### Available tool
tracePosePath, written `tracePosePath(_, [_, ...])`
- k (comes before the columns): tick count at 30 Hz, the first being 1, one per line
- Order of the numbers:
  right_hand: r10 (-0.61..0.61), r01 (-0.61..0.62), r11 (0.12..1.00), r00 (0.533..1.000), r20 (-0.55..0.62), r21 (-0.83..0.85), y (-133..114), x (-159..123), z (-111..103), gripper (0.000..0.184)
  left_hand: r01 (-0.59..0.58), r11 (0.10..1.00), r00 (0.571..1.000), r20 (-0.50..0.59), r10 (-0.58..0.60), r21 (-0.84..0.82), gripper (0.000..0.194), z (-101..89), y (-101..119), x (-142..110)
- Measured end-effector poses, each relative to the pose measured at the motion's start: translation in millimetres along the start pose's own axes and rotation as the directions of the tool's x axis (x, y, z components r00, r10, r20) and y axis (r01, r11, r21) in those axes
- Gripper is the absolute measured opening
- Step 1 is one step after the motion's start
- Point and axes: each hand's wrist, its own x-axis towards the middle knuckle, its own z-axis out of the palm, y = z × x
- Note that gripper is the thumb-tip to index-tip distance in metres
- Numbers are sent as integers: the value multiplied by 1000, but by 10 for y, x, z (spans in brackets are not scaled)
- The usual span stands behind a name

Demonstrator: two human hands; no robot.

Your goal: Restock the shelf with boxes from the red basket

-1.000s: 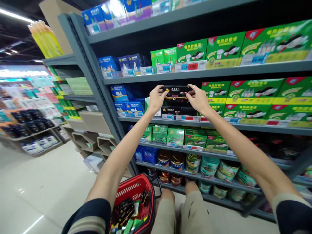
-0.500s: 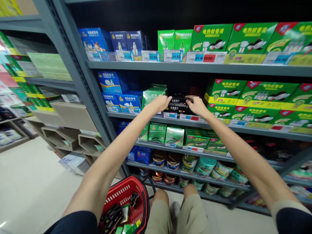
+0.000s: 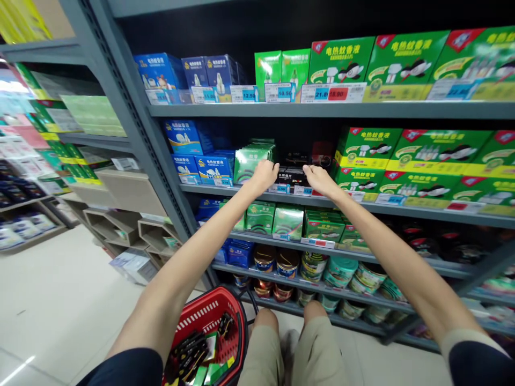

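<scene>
A stack of black rectangular cardboard boxes [image 3: 292,176] sits on a grey metal shelf [image 3: 193,188], between the left hand [image 3: 264,177] and right hand [image 3: 318,179] and just beside both. Both arms reach straight forward, palms down, the hands loosely curled and holding nothing.

Boxes [image 3: 292,176] on a shelf [image 3: 402,206] between left hand [image 3: 263,178] and right hand [image 3: 319,180], basket [image 3: 209,315] below.
</scene>
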Motion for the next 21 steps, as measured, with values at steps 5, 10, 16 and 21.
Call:
tracePosePath(5, [-22, 23, 1000, 1000, 9, -13, -7, -43, -42, 46, -10, 999, 1000, 20, 11, -32, 59, 21, 44, -37])
tracePosePath(10, [11, -11, 1000, 999, -44, -19, 83, -42, -54, 61, -135, 966, 970, -231, 82, -222, 61, -180, 37, -124])
tracePosePath(16, [-246, 329, 934, 874, -420, 137, -71, -651, -140, 64, -132, 892, 920, -387, -52, -433, 60, -213, -221, -1631])
tracePosePath(21, [-83, 213, 918, 928, -363, 335, 609, -2565, 938, 33, 651, 725, 753, 307, -582, -224, 55, 852, -1079, -4347])
